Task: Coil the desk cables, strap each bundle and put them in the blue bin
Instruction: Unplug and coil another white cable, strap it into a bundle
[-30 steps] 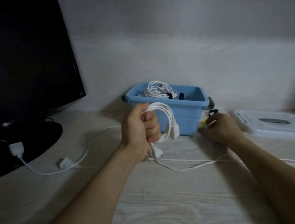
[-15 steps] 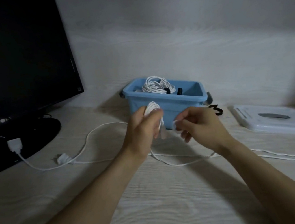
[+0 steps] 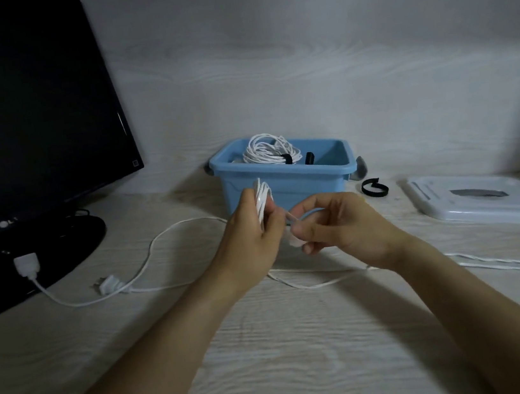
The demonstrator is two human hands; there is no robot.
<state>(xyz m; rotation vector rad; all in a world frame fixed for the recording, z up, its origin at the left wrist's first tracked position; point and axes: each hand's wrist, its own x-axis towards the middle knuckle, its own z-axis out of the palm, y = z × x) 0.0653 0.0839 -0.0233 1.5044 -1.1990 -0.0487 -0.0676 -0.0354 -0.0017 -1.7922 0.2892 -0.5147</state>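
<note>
gripping a small white coil (image 3: 263,204) in the left hand (image 3: 250,231), the right hand (image 3: 332,223) pinches its cable end, so strapping with the black strap (image 3: 374,186) on the desk (image 3: 273,345) likely follows.

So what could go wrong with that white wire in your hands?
The small coil in the left hand has no strap yet, so it might spring loose. The black strap lies by the blue bin, a reach away. The right hand pinches only the end.
</note>
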